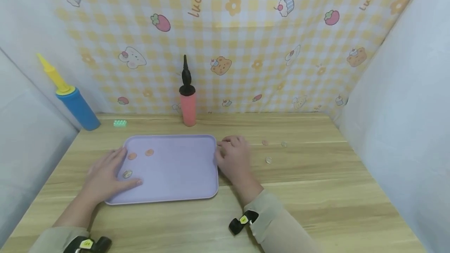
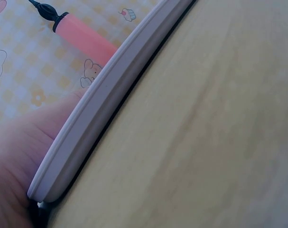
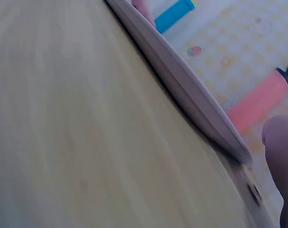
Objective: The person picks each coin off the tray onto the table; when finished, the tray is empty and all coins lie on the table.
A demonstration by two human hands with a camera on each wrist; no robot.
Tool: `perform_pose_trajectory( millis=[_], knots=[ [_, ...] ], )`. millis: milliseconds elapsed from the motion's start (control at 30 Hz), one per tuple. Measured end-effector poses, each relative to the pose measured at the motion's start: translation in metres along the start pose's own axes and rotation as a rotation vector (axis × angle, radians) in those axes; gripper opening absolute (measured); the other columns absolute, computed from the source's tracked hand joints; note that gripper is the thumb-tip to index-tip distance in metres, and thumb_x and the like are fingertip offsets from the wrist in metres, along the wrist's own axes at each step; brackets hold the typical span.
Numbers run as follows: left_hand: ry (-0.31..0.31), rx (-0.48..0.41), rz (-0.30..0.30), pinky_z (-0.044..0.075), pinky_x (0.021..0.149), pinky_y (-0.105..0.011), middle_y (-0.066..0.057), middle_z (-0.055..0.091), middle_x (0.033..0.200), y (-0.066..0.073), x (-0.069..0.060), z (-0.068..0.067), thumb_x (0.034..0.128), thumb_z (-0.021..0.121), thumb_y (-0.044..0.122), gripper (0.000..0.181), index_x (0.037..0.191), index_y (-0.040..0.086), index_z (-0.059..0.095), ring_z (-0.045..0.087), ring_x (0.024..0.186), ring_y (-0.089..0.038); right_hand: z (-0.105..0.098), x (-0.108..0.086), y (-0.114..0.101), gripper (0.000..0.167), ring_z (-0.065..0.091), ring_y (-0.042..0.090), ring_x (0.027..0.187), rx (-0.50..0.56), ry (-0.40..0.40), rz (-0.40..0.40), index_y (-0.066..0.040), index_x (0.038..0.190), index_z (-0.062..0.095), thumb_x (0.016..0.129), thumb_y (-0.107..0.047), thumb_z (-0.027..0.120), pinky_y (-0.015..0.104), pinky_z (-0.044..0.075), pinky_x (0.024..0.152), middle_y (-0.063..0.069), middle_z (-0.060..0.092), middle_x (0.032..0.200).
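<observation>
A lilac rectangular tray (image 1: 175,198) lies on the table. My left hand (image 1: 103,177) rests over its left edge, fingers fairly straight along the rim and thumb stretched across the tray's inside. Near that hand, inside the tray, are two copper-coloured coins (image 1: 149,152) and one silver coin (image 1: 127,174). At the opposite edge, my right hand (image 1: 233,159) has curled fingers, with thumb and fingertips close against the tray's right rim. Whether these fingertips pinch anything is hidden. In the right wrist view only part of that hand (image 3: 282,152) appears beside the tray (image 3: 181,80).
Right of the tray lie a copper-coloured coin (image 1: 265,142) and two silver coins (image 1: 268,160). Behind it stand a pink pump (image 1: 188,108) with a black nozzle, a small green block (image 1: 120,123) and a blue pump (image 1: 79,110) with a yellow nozzle. A checked cloth (image 1: 246,50) hangs behind.
</observation>
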State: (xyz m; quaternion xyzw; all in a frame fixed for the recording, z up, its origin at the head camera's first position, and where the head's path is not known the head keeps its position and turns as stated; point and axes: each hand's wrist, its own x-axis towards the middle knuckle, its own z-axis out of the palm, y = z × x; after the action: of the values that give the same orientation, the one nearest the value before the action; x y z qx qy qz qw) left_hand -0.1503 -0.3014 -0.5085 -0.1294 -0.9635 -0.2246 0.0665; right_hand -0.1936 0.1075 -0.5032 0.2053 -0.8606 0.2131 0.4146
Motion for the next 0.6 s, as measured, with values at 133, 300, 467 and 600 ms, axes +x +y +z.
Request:
perform_pose_trajectory(
  millis=[133, 300, 467, 600],
  knots=[
    [-0.013, -0.002, -0.005, 0.017, 0.106, -0.087, -0.035, 0.031, 0.166, 0.002, -0.001, -0.001, 0.0785, 0.087, 0.063, 0.127, 0.165, -0.006, 0.025, 0.028, 0.145, -0.065, 0.008, 0.004, -0.027, 0.011, 0.066, 0.028, 0.097, 0.016, -0.045, -0.036, -0.011, 0.091, 0.084, 0.084, -0.019, 0.081, 0.048, 0.053, 0.085, 0.004, 0.075, 0.098],
    [-0.03, -0.011, -0.016, 0.015, 0.108, -0.087, -0.035, 0.03, 0.167, 0.004, 0.0, -0.002, 0.0789, 0.087, 0.063, 0.128, 0.165, -0.007, 0.024, 0.025, 0.147, -0.065, 0.017, 0.008, -0.06, 0.01, 0.065, 0.023, 0.097, 0.019, -0.068, -0.095, -0.016, 0.091, 0.084, 0.086, -0.021, 0.078, 0.043, 0.052, 0.085, -0.001, 0.073, 0.097],
    [-0.024, -0.006, -0.023, 0.016, 0.108, -0.087, -0.034, 0.031, 0.167, 0.004, 0.001, -0.001, 0.0775, 0.088, 0.064, 0.128, 0.165, -0.006, 0.027, 0.026, 0.147, -0.065, 0.026, 0.01, -0.081, 0.01, 0.066, 0.021, 0.095, 0.024, -0.056, -0.143, -0.017, 0.089, 0.085, 0.085, -0.02, 0.076, 0.04, 0.053, 0.084, -0.004, 0.074, 0.094],
    [-0.012, 0.005, -0.024, 0.018, 0.107, -0.087, -0.033, 0.033, 0.166, 0.002, 0.0, -0.001, 0.0766, 0.088, 0.065, 0.128, 0.164, -0.006, 0.029, 0.028, 0.145, -0.065, 0.031, 0.011, -0.089, 0.01, 0.066, 0.02, 0.094, 0.039, -0.065, -0.135, -0.017, 0.089, 0.085, 0.085, -0.02, 0.076, 0.039, 0.052, 0.084, -0.004, 0.073, 0.093]
  ],
)
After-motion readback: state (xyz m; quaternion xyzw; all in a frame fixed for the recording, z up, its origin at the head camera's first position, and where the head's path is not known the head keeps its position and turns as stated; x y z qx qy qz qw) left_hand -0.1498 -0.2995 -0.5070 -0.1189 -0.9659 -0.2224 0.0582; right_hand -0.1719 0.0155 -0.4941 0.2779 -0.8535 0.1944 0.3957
